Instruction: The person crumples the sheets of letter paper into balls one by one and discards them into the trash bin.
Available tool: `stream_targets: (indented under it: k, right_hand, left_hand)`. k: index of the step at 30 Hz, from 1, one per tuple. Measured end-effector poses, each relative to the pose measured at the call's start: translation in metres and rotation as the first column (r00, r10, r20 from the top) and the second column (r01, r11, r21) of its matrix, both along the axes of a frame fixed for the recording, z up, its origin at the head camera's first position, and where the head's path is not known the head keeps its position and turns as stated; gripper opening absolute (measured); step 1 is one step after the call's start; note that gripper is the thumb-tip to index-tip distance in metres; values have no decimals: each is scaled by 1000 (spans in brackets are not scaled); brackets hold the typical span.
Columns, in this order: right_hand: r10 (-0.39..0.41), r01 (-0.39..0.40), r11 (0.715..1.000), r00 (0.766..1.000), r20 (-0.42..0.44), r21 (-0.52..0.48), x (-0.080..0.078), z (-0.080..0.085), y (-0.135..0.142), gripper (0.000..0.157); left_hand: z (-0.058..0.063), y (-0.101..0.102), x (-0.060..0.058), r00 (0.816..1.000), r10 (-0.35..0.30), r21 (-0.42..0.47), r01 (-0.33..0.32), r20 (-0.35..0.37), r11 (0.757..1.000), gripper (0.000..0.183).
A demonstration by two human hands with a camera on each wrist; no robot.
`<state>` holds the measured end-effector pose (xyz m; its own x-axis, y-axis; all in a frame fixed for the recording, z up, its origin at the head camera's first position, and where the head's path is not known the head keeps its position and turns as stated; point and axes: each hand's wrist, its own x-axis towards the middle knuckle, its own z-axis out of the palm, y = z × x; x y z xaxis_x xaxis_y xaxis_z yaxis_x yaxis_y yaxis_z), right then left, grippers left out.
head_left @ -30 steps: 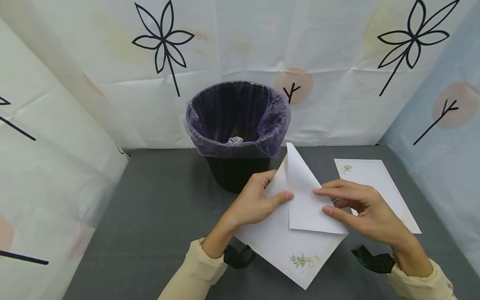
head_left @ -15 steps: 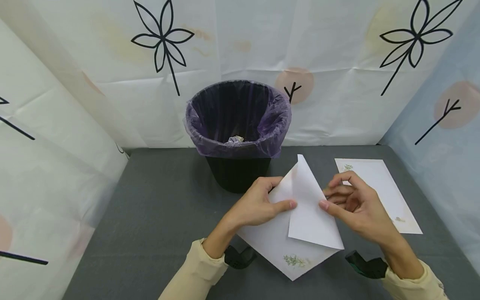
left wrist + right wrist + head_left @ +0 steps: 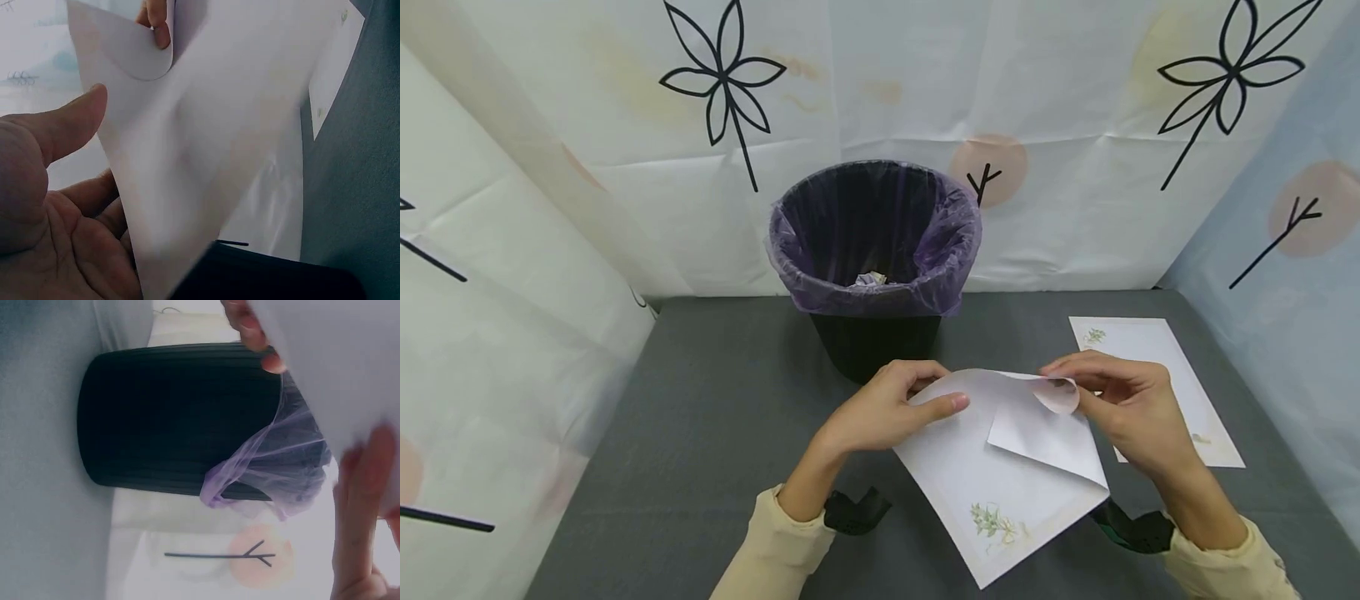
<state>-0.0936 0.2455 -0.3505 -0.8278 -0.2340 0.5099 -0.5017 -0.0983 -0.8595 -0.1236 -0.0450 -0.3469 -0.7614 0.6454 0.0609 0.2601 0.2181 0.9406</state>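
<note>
A white sheet of letter paper [image 3: 958, 467] with a green sprig printed near its lower corner is held up above the table. Its right part is folded over into a flap [image 3: 1045, 437], and the top right corner curls round. My left hand [image 3: 880, 412] holds the left edge, thumb in front and fingers behind; the left wrist view shows that thumb [image 3: 81, 122] at the paper's edge. The right hand [image 3: 1123, 404] pinches the curled corner between thumb and fingers. From the right wrist, the paper [image 3: 337, 369] hides part of both hands.
Behind the paper stands a black bin [image 3: 872, 346] with a purple liner [image 3: 951, 267] and a crumpled scrap [image 3: 871, 279] inside. A second printed sheet [image 3: 1180, 392] lies flat on the grey table [image 3: 715, 433] at the right. Patterned cloth walls [image 3: 865, 92] enclose the table.
The paper's pointed top has been bent down and curled toward the right hand, which has closed on it. The left hand has shifted slightly left, and the paper has turned.
</note>
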Motion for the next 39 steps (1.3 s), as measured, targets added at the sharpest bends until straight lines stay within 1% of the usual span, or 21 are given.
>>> stream_targets:
  k: [1,2,4,6,7,9,11,13,14,16,19,20,22,27,30,33,34,35,36,37,39]
  right_hand:
    - [-21,21,1000,1000,2,-18,0,1,0,34]
    - [-44,44,999,999,7,-28,-1,2,0,32]
    - [-59,60,997,998,13,-50,-2,4,-1,28]
    - [-82,82,997,996,35,-3,-1,6,-1,26]
    - [-81,80,996,996,44,26,-1,7,-1,26]
    - [-58,54,997,997,54,60,0,8,-1,26]
    - [-32,26,995,997,64,94,0,9,-2,26]
    - [11,-19,993,998,63,117,0,9,-2,28]
    - [28,-36,991,997,67,128,-1,9,-2,28]
    - [62,-72,985,996,68,157,-1,9,-3,28]
    - [91,-102,976,994,66,192,-3,9,-3,28]
    - [100,-111,975,993,64,193,-3,9,-3,28]
    - [111,-121,973,992,62,198,-4,9,-3,28]
    - [126,-141,972,988,88,189,-5,7,-2,29]
    - [186,-197,969,979,83,149,-6,6,-2,32]
    - [272,-278,956,960,75,91,-7,5,-2,38]
    - [276,-282,956,958,79,86,-7,5,-2,39]
    - [266,-272,958,961,78,88,-7,5,-2,39]
    - [237,-245,964,968,88,99,-6,6,-3,37]
    - [201,-210,972,975,94,109,-6,6,-4,34]
    - [96,-114,981,988,118,156,-5,7,-7,28]
  left_hand:
    - [-1,-4,-1,1000,-17,13,16,21,1000,20]
    - [-3,-6,-2,999,-20,19,19,40,1000,22]
    - [-7,-11,-3,993,-34,55,28,111,998,35]
    - [-10,-12,-4,981,-34,81,19,192,997,49]
    - [-11,-13,-4,974,-25,84,6,227,996,55]
    - [-11,-13,-5,951,-12,90,-17,308,996,66]
    - [-11,-12,-6,932,7,75,-37,361,996,69]
    - [-9,-10,-7,922,18,64,-47,386,997,67]
    - [-8,-9,-7,924,23,53,-46,381,998,65]
    - [-7,-5,-7,936,40,32,-55,349,998,58]
    - [-6,2,-7,956,85,18,-94,282,995,42]
    - [-6,3,-7,959,102,13,-109,264,994,38]
    - [-7,6,-7,958,122,28,-134,258,991,30]
    - [-7,6,-7,946,127,63,-153,297,986,28]
    - [-6,6,-7,940,139,78,-171,311,982,28]
    - [-6,5,-6,938,156,87,-192,310,978,26]
    - [-6,5,-6,939,161,90,-197,305,976,25]
    - [-6,6,-6,941,165,94,-200,296,975,24]
    - [-6,6,-6,944,168,98,-203,284,974,24]
    - [-7,6,-5,947,171,104,-205,271,973,23]
    - [-7,7,-5,956,180,117,-211,230,971,21]
